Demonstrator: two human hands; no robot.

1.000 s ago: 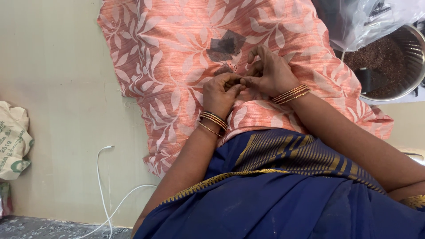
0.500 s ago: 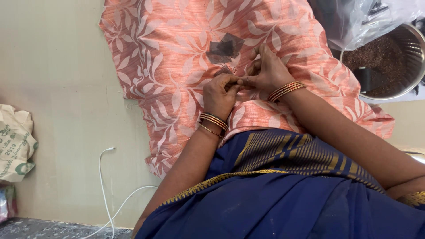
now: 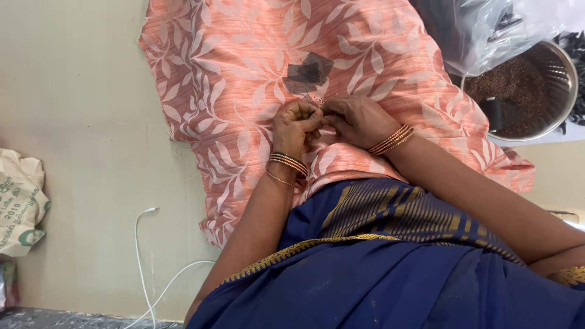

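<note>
My left hand (image 3: pixel 297 125) and my right hand (image 3: pixel 356 119) meet over an orange cloth with a pale leaf pattern (image 3: pixel 244 73) that is spread on the floor and across my lap. Both hands have their fingers curled, and the fingertips pinch together where the hands touch. Whatever lies between the fingertips is too small to see. A thin dark square patch (image 3: pixel 309 72) lies on the cloth just beyond the hands, with a few tiny specks beside it. Both wrists carry bangles.
A steel bowl of dark brown grains (image 3: pixel 524 91) stands at the right, partly under a clear plastic bag (image 3: pixel 487 30). A printed sack (image 3: pixel 18 201) lies at the left edge. A white cable (image 3: pixel 143 256) runs over the beige floor. My blue sari (image 3: pixel 378 268) fills the foreground.
My right hand's fingers, stretched towards the dark patch before, have curled back against my left hand. Both hands stay joined at the same spot.
</note>
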